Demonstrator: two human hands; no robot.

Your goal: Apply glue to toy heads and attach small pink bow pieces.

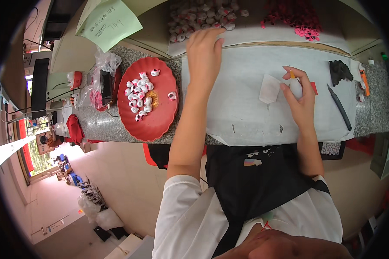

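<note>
My left hand [204, 47] reaches to the far edge of the work surface, its fingers stretched over the near side of a pile of small white rounded pieces [199, 19] with pink marks. I see nothing held in it; its fingertips are beside the pieces. In my right hand [303, 97] is a small white squeeze bottle [295, 87] with a thin orange-yellow tip pointing up. Just left of that hand a small white paper square [269, 89] lies on the white sheet [237, 110]. Part of a red object [314, 88] shows behind the right hand.
On the left stands a red scalloped plate [127, 123] with several white-and-pink pieces. Pink small parts [304, 26] are heaped at the back right. A dark pen-like tool [339, 108], a black cloth [340, 72] and an orange cutter [365, 83] lie at right. A phone [106, 87] stands at left.
</note>
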